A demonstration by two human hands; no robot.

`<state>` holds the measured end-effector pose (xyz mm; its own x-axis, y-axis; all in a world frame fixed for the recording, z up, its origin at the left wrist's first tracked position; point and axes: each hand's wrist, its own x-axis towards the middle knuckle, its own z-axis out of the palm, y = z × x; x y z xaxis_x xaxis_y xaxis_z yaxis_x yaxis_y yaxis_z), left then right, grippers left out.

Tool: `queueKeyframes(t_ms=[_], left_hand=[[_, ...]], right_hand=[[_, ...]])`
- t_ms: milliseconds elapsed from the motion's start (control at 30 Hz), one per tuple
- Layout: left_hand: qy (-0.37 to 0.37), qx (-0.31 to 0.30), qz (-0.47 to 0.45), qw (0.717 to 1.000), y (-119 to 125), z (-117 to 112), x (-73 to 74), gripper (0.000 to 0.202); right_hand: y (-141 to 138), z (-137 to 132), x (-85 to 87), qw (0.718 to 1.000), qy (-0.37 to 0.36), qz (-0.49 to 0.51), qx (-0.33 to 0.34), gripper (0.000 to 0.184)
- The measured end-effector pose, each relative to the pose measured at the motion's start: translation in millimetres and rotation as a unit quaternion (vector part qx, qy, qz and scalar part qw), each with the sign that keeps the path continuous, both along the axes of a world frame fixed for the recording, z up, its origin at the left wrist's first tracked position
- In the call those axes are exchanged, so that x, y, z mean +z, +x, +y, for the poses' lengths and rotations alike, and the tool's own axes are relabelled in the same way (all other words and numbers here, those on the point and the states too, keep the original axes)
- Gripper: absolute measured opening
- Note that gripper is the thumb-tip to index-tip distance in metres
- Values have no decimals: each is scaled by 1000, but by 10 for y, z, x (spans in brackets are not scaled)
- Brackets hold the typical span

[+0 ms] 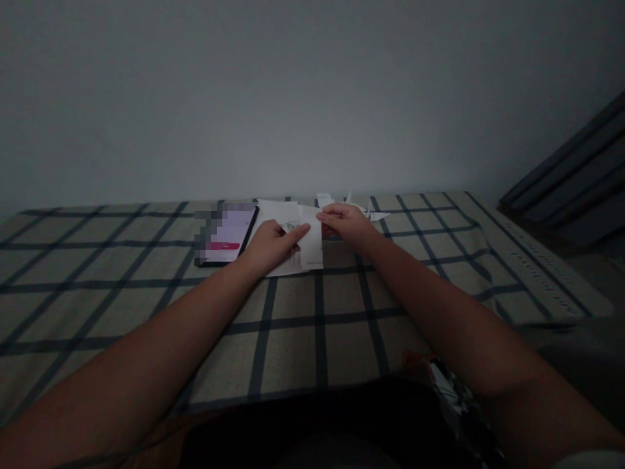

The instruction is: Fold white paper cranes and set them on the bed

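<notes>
A white paper sheet (311,251), with part of it folded over, is between my hands near the middle of the table. My left hand (273,246) grips its left side, thumb on top and fingers curled around it. My right hand (347,225) pinches the upper right edge between thumb and fingertips. Some dark print or drawing shows beside the left thumb. Another pale sheet (279,212) lies behind and under my left hand. Just left of it is a tablet (229,228) with a lit, partly blurred screen and a pink bar.
White paper scraps (378,215) lie beyond my right hand. A checked tablecloth (293,332) covers the table, which meets a plain wall (312,98). An orange object (415,357) lies at the front edge by my right forearm. Dark folded fabric (576,169) hangs at right.
</notes>
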<state>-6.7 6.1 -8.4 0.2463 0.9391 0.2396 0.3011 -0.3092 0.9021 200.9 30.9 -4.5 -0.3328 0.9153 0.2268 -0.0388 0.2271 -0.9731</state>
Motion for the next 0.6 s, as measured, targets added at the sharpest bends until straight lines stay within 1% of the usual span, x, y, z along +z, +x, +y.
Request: queueKeyframes(t_ms=[100,267,367,500,600], left_hand=[[-3,31,1,1000,-5,-32,60,35],[-21,43,-7,999,6,-48,81,35],[-26,30,-22,999,17,-42,67,39],[-31,4,-25,999,18,-47,74,46],[-12,2,-17,1000,5,-44,78,47]], right_hand=[[-5,-2,-2,1000,-10,-1,6,24],[-5,3,-2,999,-24,30,-17,26],[-5,3,6,999,-16,20,-25,25],[-8,4,15,1000,5,19,-18,26],[-12,-5,23,1000,-6,25,-2,29]])
